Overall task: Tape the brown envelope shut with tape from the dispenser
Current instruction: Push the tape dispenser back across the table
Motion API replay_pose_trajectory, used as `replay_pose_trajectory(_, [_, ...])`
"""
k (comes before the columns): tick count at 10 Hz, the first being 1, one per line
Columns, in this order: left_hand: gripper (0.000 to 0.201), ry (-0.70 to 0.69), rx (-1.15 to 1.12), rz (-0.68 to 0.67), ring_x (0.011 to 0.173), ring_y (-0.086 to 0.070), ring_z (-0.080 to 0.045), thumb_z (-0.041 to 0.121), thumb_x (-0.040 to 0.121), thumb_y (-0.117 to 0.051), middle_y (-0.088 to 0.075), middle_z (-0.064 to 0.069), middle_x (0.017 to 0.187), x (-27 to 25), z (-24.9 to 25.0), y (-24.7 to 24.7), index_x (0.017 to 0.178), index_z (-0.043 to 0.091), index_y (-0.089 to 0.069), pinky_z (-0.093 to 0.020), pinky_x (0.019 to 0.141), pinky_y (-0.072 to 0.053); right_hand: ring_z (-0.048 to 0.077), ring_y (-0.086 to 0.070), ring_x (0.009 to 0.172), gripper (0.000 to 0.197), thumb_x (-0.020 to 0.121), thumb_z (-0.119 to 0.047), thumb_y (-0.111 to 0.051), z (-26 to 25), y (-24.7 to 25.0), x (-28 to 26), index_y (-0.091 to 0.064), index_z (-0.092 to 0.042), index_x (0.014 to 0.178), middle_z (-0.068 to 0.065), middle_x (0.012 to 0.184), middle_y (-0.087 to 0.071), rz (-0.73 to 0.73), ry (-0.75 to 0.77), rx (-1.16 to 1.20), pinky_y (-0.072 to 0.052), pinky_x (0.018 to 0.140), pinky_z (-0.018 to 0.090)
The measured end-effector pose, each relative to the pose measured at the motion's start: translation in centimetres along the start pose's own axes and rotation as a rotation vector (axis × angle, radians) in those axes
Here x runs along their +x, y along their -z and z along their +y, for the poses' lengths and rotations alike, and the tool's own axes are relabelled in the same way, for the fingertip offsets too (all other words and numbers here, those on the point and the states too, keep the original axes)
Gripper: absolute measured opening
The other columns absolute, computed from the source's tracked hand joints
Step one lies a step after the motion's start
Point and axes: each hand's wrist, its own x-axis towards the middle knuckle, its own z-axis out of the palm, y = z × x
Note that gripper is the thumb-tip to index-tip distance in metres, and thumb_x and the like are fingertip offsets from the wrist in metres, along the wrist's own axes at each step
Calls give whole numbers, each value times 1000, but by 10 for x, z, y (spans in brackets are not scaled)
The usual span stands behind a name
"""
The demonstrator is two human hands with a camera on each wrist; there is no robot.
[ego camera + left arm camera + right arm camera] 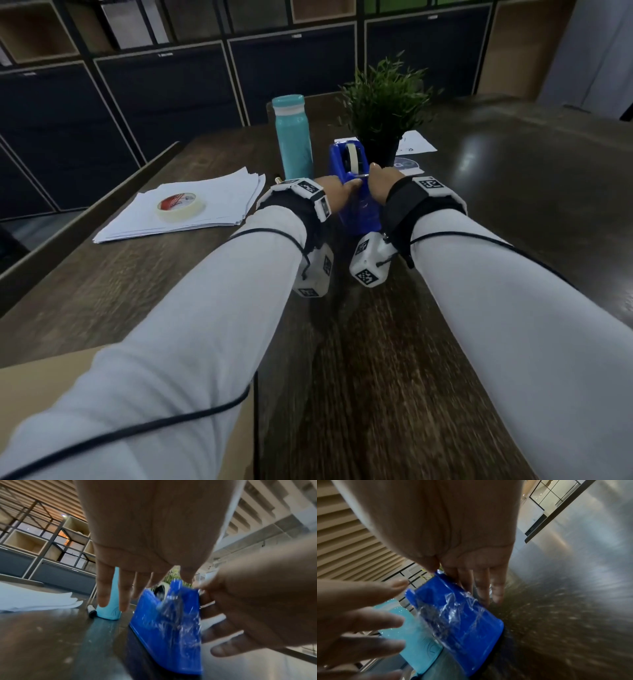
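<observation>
Brown paper envelope lies flat at the near left table edge, under the left forearm, well behind both hands. Left hand, fingers straight, rests against the blue plastic tape dispenser; right hand flanks its opposite side, grip indeterminate. Dispenser's long axis points toward the person.

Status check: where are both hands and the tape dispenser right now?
Left hand and right hand on blue plastic tape dispenser, grip unclear. Brown envelope near, untaped. Teal bottle, potted plant crowd behind.
</observation>
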Motion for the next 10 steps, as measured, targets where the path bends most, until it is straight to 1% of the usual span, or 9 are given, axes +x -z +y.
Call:
replay_pose_trajectory(1, [59, -13, 49, 33, 113, -54, -32, 48, 100, -31, -56, -20, 124, -21, -17, 10, 127, -2, -48, -31, 85, -38, 35, -36, 136, 47, 104, -22, -32, 1, -5, -9, -30, 2, 144, 23, 150, -32, 5, -42, 123, -28, 109, 38])
replay_pose_trajectory(2, [53, -54, 220, -66, 114, -56, -31, 46, 99, -36, -59, -19, 126, -59, -48, 20, 122, 2, -57, -36, 95, -43, 37, -18, 144, 72, 97, -41, -44, -3, -16, -25, -11, -8, 152, 17, 160, -7, 109, -65, 132, -19, 117, 44])
replay_pose_trajectory(3, [50, -44, 330, -158, 118, -55, -29, 45, 97, -42, -58, -13, 131, -113, -81, 29, 127, 8, -58, -36, 101, -43, 37, -21, 143, 72, 95, -44, -48, -15, -17, -58, -18, -10, 151, 11, 160, -6, 23, 102, -118, -24, 116, 45])
replay_pose_trajectory(4, [47, -18, 362, -199, 117, -56, -27, 48, 95, -44, -59, -9, 130, -178, -113, 37, 126, 16, -59, -33, 100, -43, 31, -36, 137, 67, 94, -45, -49, -28, -18, -104, -29, -8, 147, 13, 153, -29, -153, 270, -326, -33, 111, 42])
replay_pose_trajectory(5, [44, 57, 380, -301, 115, -55, -25, 49, 95, -43, -59, -5, 130, -245, -137, 42, 126, 21, -57, -32, 98, -42, 28, -44, 132, 62, 96, -44, -47, -40, -24, -155, -36, -7, 145, 13, 147, -41, -292, 372, -453, -38, 107, 35])
replay_pose_trajectory(6, [43, 90, 377, -399, 116, -54, -21, 46, 95, -46, -57, 0, 132, -290, -149, 36, 131, 23, -50, -29, 96, -40, 27, -49, 126, 57, 96, -45, -48, -51, -32, -194, -45, -7, 138, 11, 141, -49, -340, 438, -534, -40, 99, 32])
replay_pose_trajectory(8, [54, -8, 341, -403, 124, -49, -21, 50, 89, -54, -49, 1, 141, -300, -161, 29, 134, 22, -48, -36, 105, -39, 26, -57, 115, 53, 92, -44, -56, -65, -56, -241, -52, -10, 132, 9, 129, -58, -539, 522, -740, -45, 89, 30])
replay_pose_trajectory(9, [53, -47, 356, -425, 118, -54, -23, 52, 85, -57, -52, 1, 133, -291, -164, 34, 131, 27, -50, -37, 98, -45, 26, -63, 102, 48, 86, -49, -59, -64, -58, -231, -61, -14, 118, 7, 115, -65, -531, 583, -762, -50, 83, 32])
replay_pose_trajectory(10, [41, -73, 316, -442, 110, -57, -27, 46, 83, -56, -52, -1, 126, -282, -174, 42, 121, 30, -53, -36, 92, -47, 29, -61, 105, 53, 84, -51, -57, -51, -61, -219, -53, -18, 126, 9, 124, -59, -577, 552, -775, -52, 89, 36])
